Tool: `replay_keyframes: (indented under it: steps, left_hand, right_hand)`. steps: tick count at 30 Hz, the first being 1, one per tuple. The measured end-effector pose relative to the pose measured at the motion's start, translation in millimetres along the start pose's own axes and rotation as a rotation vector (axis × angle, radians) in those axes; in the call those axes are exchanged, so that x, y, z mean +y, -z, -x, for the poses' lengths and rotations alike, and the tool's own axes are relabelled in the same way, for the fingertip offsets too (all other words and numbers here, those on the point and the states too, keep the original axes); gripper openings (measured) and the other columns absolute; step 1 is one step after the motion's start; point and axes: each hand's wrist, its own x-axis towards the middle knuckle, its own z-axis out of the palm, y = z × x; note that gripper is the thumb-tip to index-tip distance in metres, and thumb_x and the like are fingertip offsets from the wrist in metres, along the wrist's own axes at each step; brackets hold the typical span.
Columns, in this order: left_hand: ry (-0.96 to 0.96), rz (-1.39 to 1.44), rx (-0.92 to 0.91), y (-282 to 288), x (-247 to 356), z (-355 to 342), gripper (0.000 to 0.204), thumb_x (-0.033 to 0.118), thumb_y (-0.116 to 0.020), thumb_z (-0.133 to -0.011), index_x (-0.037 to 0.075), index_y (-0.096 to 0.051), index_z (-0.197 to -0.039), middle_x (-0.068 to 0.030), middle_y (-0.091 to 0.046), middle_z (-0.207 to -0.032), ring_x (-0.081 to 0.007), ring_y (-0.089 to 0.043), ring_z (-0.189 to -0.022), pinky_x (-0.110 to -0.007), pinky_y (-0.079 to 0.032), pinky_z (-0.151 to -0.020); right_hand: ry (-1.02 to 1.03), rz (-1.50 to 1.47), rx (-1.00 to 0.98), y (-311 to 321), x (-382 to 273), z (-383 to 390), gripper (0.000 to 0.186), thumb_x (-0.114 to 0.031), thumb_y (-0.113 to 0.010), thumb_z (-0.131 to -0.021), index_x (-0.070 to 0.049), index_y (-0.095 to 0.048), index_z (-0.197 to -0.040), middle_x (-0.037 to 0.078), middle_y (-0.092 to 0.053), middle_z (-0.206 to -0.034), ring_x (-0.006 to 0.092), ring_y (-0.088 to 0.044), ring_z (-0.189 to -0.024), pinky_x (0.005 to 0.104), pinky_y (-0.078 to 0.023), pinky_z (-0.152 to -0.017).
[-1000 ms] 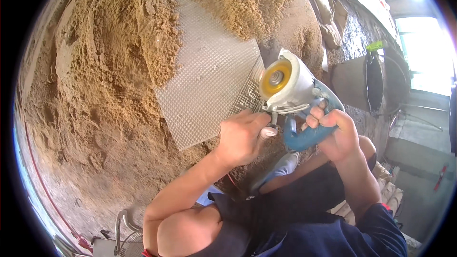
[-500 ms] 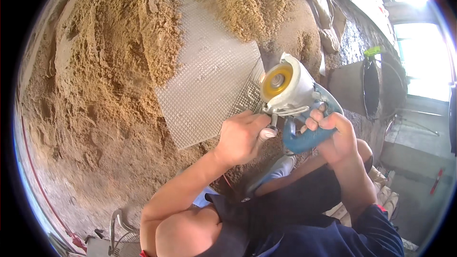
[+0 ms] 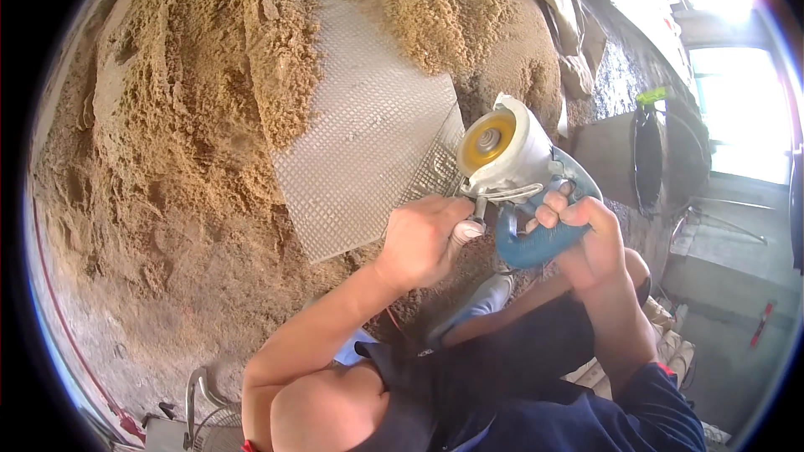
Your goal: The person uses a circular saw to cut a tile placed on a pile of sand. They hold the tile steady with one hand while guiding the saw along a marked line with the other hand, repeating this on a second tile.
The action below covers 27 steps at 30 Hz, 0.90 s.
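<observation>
A hand-held disc cutter (image 3: 526, 149) with a pale round guard, a yellow disc centre and a blue loop handle is held over the right edge of a large grey tile (image 3: 356, 176). The tile's upper face carries a fine grid pattern, with a darker grid strip (image 3: 435, 169) along that edge. My right hand (image 3: 596, 243) is wrapped around the blue handle. My left hand (image 3: 425, 241) is closed at a short metal stem beneath the guard; a white covering shows on one digit. Whether the disc touches the tile is hidden.
Damp brown sand heaps (image 3: 201, 59) lie left of the tile, with another sand heap (image 3: 444, 8) beyond it. A dark-rimmed bucket (image 3: 611, 159) lies on its side to the right. A red cord (image 3: 63, 318) runs along the far left. My shoe (image 3: 490, 297) is below the cutter.
Both hands keep the same hold on the cutter, which stays at the tile's edge. Only a slight shift of the whole view shows.
</observation>
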Motion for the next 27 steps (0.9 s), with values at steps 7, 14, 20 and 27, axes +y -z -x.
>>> replay_keyframes:
  steps: [7, 14, 20, 27]
  left_hand:
    - [-0.032, -0.017, -0.092, 0.9, 2.6, -2.9, 0.030, 0.034, -0.059, -0.097, 0.005, -0.064, -0.097, -0.0158, -0.062, -0.077, -0.0385, -0.061, -0.069, -0.045, -0.049, -0.059]
    - [-0.022, -0.015, -0.033, -0.3, -0.3, 1.2, 0.029, 0.032, -0.058, -0.097, 0.004, -0.063, -0.096, -0.0154, -0.061, -0.074, -0.0374, -0.060, -0.066, -0.045, -0.048, -0.058]
    - [-0.032, -0.050, -0.104, 5.8, 5.5, -1.9, 0.027, 0.030, -0.059, -0.096, 0.004, -0.064, -0.098, -0.0158, -0.061, -0.074, -0.0378, -0.061, -0.066, -0.045, -0.048, -0.058]
    - [0.031, -0.039, -0.055, -0.8, 3.9, -4.0, 0.026, 0.029, -0.059, -0.096, 0.004, -0.064, -0.099, -0.0172, -0.061, -0.076, -0.0403, -0.061, -0.069, -0.046, -0.048, -0.059]
  right_hand:
    - [-0.012, -0.017, 0.035, 7.4, 0.4, 8.4, 0.023, -0.001, -0.050, -0.078, -0.008, -0.051, -0.101, 0.004, -0.051, -0.090, 0.0206, -0.053, -0.086, 0.0393, -0.045, -0.084]
    - [0.000, 0.032, -0.011, 1.1, 0.3, 2.3, 0.026, -0.001, -0.049, -0.077, -0.008, -0.052, -0.102, 0.004, -0.052, -0.090, 0.0209, -0.053, -0.087, 0.0405, -0.045, -0.086]
    - [-0.016, 0.011, 0.046, 4.9, 1.4, 6.5, 0.026, 0.000, -0.049, -0.077, -0.008, -0.052, -0.102, 0.004, -0.052, -0.090, 0.0210, -0.053, -0.086, 0.0398, -0.045, -0.085]
    - [0.020, 0.006, -0.020, 6.4, -1.3, -0.7, 0.025, -0.001, -0.050, -0.077, -0.008, -0.052, -0.102, 0.004, -0.052, -0.090, 0.0207, -0.053, -0.086, 0.0394, -0.045, -0.085]
